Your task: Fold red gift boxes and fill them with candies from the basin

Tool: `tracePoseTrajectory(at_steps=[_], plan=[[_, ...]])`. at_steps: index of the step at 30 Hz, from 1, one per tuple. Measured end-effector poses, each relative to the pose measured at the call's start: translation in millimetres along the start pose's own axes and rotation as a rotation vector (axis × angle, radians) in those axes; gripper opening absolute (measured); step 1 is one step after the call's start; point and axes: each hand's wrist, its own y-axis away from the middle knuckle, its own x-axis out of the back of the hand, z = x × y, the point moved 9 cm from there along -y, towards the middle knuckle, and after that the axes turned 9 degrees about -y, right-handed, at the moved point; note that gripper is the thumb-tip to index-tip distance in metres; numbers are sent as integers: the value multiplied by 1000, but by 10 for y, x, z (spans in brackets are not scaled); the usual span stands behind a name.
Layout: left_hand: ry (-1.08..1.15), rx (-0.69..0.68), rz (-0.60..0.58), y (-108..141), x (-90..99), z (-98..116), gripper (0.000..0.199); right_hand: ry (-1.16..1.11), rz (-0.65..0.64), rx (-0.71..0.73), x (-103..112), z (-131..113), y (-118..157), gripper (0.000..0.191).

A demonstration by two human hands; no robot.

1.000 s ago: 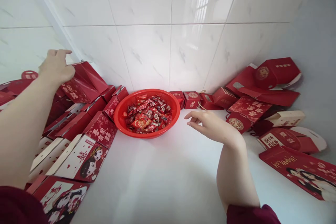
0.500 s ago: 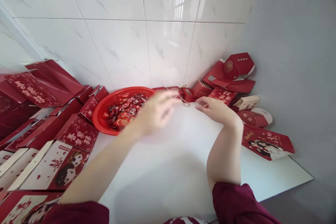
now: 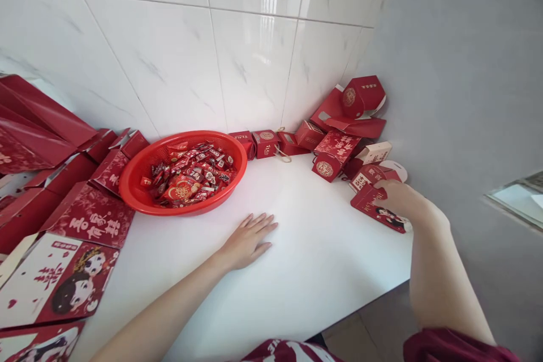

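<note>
- At the right end of the white tabletop (image 3: 305,288), the red couple-print box (image 3: 388,219) lies in front of a jumbled pile of red gift boxes (image 3: 337,147); your right hand (image 3: 401,199) covers part of it, probably coming from above because its neighbours crowd it behind.
- You have those right fingers at the box, but I cannot tell whether they are clamped or just touching.
- Your left hand (image 3: 248,240) rests palm down, its fingers slightly apart and holding nothing (likely a prop for your lean).
- Near that hand, the red plastic basket (image 3: 126,184) keeps the wrapped candies (image 3: 199,178) together within its rim.
- Behind, the small corded box (image 3: 266,146) sits in a row by the tiled wall (image 3: 254,68), seemingly for backing.
- To your left, red cartons (image 3: 91,215) stand packed close, perhaps bracing one another.
</note>
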Motion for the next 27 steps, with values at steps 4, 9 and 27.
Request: tracePoseTrajectory(at_steps=[4, 9, 27], plan=[[29, -11, 22, 15, 43, 30, 54, 31, 18, 12, -103, -93, 20, 29], [63, 11, 71, 84, 70, 12, 50, -10, -10, 214, -48, -781, 280, 14], [156, 166, 721, 1186, 825, 6, 71, -981, -96, 1033, -744, -3347, 1484, 45]])
